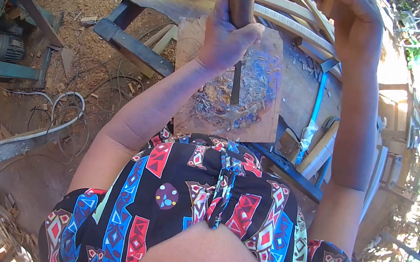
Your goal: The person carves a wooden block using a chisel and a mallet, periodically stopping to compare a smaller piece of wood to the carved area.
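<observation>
My left hand (228,41) is closed around the dark, thick wooden handle of a chisel (240,2). The chisel's flat, narrow blade points down, overlapping the middle of a square board (185,112). A rough, shiny patch stained brown, blue and purple covers much of this board, which lies right in front of my body. My right hand (357,11) is raised at the upper right, its fingers wrapped round a light wooden piece (328,0), perhaps a handle. The top of the frame cuts off the rest of that piece.
Pale curved wood strips (291,22) lie beyond the board. A thin blue rod (319,97) is to its right. Left of my arm, a blue metal bar (135,46), cables and a white hose (69,117) cross ground with wood shavings (86,2). A motor (8,46) sits far left.
</observation>
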### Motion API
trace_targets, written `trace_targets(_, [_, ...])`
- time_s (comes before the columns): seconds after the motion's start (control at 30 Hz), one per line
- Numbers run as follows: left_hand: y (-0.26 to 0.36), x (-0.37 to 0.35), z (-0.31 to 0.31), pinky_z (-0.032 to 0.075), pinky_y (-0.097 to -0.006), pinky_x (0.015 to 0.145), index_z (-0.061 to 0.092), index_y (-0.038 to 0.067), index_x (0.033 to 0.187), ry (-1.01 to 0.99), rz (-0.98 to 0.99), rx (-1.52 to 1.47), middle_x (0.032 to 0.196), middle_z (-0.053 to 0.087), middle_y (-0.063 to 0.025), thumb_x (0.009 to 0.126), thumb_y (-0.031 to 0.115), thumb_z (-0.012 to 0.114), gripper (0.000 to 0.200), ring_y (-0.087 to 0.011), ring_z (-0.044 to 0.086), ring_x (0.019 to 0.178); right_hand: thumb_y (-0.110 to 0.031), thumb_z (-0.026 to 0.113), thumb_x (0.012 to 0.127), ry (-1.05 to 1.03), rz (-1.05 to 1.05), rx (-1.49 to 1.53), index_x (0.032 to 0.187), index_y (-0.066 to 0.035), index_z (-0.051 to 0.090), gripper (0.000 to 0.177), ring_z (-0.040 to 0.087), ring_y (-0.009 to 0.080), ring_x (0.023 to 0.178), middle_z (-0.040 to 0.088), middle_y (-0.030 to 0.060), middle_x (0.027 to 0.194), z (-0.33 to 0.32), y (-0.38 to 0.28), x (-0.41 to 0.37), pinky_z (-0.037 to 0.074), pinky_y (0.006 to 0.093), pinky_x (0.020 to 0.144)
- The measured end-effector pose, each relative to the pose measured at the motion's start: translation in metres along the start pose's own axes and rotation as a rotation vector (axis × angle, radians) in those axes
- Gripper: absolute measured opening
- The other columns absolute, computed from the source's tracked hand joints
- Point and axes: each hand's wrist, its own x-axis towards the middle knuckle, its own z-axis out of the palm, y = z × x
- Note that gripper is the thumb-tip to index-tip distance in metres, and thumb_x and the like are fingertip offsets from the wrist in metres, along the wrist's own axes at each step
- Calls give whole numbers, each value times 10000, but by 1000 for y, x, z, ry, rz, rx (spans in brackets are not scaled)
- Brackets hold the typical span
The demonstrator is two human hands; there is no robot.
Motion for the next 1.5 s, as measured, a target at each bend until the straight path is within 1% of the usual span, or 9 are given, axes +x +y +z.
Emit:
trace_targets(0.03, [3,-1,1,526,-259,512,425,46,1089,-19,-114,-152,736,608,-39,820,4,685,377,-123,627,584,-115,674,752,-117,-64,100,1122,-28,561,396,615,150,712,631,57,873,-1,-5,-2,476,266,632])
trace_targets(0.13, [1,2,-5,532,-275,487,378,60,1130,-93,-135,-159,711,597,-50,820,-12,677,437,-138,626,555,-86,662,739,94,-214,23,1194,-17,521,481,631,171,780,625,67,958,18,-11,-8,499,287,680])
trace_targets(0.2, [3,0,1,527,-275,480,390,61,1119,-105,-113,-148,711,598,-54,817,-15,677,423,-133,619,543,-79,668,731,-86,-184,52,1211,-3,514,509,636,177,797,627,66,920,8,-24,-4,509,295,691])
trace_targets(0.97, [-3,5,12,524,-245,455,466,50,1071,-146,-58,-114,715,592,-47,770,6,675,369,-99,595,503,-244,753,734,-89,-10,-132,1183,-15,565,537,471,73,571,582,2,766,14,-36,-21,325,219,504])
trace_targets(1.07, [-5,4,15,524,-253,466,466,42,1081,-140,-77,-125,718,585,-45,759,-10,668,384,-105,599,516,-251,781,733,258,79,-273,1198,-10,567,565,533,80,644,614,31,804,42,-59,-15,381,230,555])
trace_targets(1.17, [-5,3,19,493,-254,429,464,55,1071,-108,-36,-129,686,594,-44,780,-32,675,370,-115,590,492,-191,824,678,-389,-152,-888,1097,-4,651,490,611,164,842,658,83,872,2,-31,7,468,325,760])
trace_targets(1.27, [-5,6,22,497,-258,434,485,43,1063,-126,-68,-42,695,595,-44,767,-46,666,359,-113,588,495,-181,832,656,-354,-32,-1012,1030,32,678,457,618,193,843,672,91,876,11,-60,6,481,334,767])
trace_targets(1.43, [-9,5,22,487,-252,429,497,24,1072,-129,-18,-93,699,604,-48,747,-37,660,369,-113,587,494,-198,754,768,-399,-202,-254,1062,11,659,373,602,80,775,671,63,888,-2,-77,10,441,212,653])
trace_targets(1.5, [-12,5,20,487,-252,428,496,22,1075,-133,-35,-88,698,606,-49,752,-35,663,368,-113,588,495,-245,777,731,-423,9,-681,1088,9,665,453,630,160,793,676,76,927,4,-58,14,478,274,715])
